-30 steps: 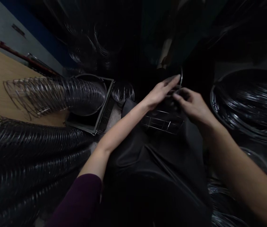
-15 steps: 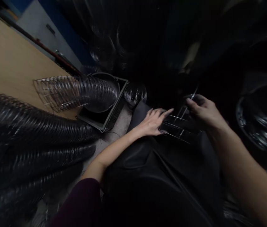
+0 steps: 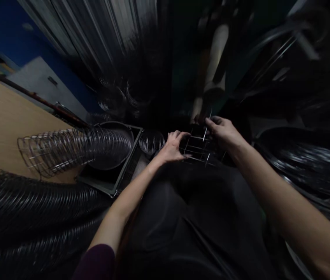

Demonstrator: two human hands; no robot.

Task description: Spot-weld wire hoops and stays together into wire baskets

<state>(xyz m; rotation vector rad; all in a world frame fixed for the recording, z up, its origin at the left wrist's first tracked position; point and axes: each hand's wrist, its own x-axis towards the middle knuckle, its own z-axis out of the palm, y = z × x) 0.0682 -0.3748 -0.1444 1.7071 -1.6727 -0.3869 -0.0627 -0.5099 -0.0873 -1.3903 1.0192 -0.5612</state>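
Observation:
My left hand (image 3: 172,147) reaches in from the left, its thumb and fingers spanning the near-left end of a small wire grid (image 3: 196,148) and gripping its edges. The grid has several thin bright wires running across and a few crossing them. My right hand (image 3: 222,131) pinches a short, thin metal wire (image 3: 208,123) that stands up at the grid's far right side. Its other fingers are partly lost in shadow. Under the grid lies the black apron (image 3: 188,202) over my lap. In front of the hands is a pale cylindrical machine part (image 3: 217,58), blurred.
At left, a grey crate (image 3: 111,190) holds a round basin with a curved stack of wire rings (image 3: 74,146) leaning out. Longer ring stacks (image 3: 36,202) lie below it. More shiny wire rings (image 3: 305,167) sit at right. A small wire bundle (image 3: 151,143) stands beside the crate.
The view has tilted up and turned, so the hands and grid appear farther left. The right hand still pinches the wire, and the left hand's fingers have curved more around the grid.

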